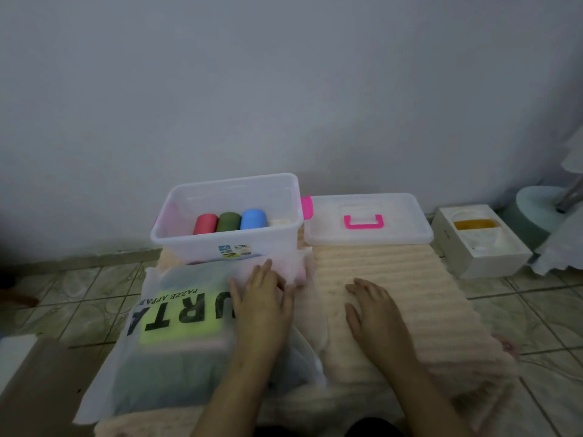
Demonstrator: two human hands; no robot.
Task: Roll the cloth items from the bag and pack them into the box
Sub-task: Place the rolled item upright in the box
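A clear plastic box stands at the back with three rolled cloths inside: a red roll, a green roll and a blue roll. In front of it lies a translucent white bag with black letters and folded cloths showing through. My left hand lies flat on the bag's right edge, fingers apart. A peach ribbed cloth is spread flat to the right. My right hand rests palm down on it, fingers spread.
The box's clear lid with a pink handle lies right of the box. A white carton with a yellow item sits further right, beside a round pale base. A brown cardboard piece is at lower left. Tiled floor surrounds everything.
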